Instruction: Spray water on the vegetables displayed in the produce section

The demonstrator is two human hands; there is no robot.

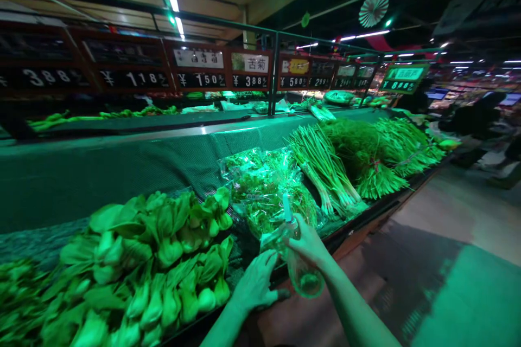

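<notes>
My right hand (308,242) is closed round a clear plastic spray bottle (300,271), its nozzle pointing up toward the bagged leafy greens (264,190) on the produce stand. My left hand (256,283) rests with fingers spread flat on the stand's front edge, just right of a heap of bok choy (154,265). The bottle hangs below my right hand, in front of the counter edge.
Bundles of spring onions (325,168) and chive-like greens (366,157) lie further right on the green-netted stand (122,173). Price signs (203,68) hang on a rail behind. An aisle floor (448,260) runs on the right, with a person (476,119) in the far distance.
</notes>
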